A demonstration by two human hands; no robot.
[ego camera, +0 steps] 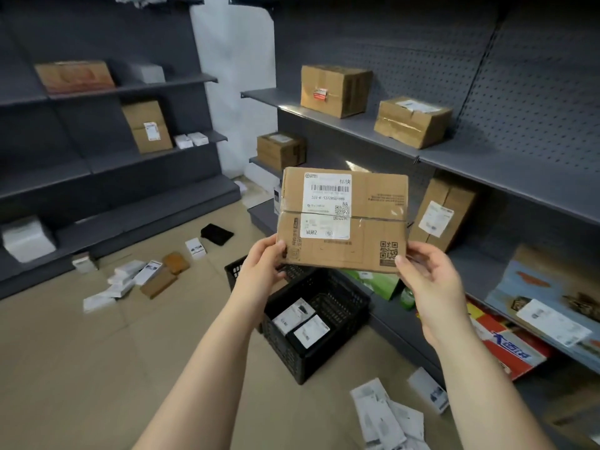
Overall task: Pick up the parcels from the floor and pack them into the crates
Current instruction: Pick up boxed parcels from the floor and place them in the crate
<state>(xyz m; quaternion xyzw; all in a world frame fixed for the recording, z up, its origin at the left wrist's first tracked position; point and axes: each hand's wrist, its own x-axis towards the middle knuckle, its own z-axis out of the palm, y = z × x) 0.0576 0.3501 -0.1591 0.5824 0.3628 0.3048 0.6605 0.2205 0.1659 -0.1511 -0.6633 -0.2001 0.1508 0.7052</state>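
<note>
- You are holding one cardboard parcel [344, 219] up in front of you with both hands. Its labelled face is turning toward you and its top edge is tilting slightly down to the right.
- Your left hand [261, 264] is gripping the parcel's lower left corner. The thumb is lying on the front face and the fingers are curling behind the box, out of view.
- Your right hand [428, 280] is gripping the lower right corner. The thumb is pressing the front face just below the printed square code, and the fingers are curling round behind the edge.
- Neither hand is hanging loose; each is closing partway round its own corner, and the two are well apart across the parcel's width.
- The parcel is hanging in the air, clear of the floor and well above the black crate [282, 352].
- The crate is standing on the floor just beside the base of the right shelving [470, 164], and two labelled packets [300, 319] are lying inside it.
- White and brown packets [123, 280] are lying scattered on the floor to your left, near the left shelving.
- More white packets [383, 417] are lying on the floor at the lower right, near your right forearm.
- Brown boxes [334, 90] are sitting on the upper shelves.
</note>
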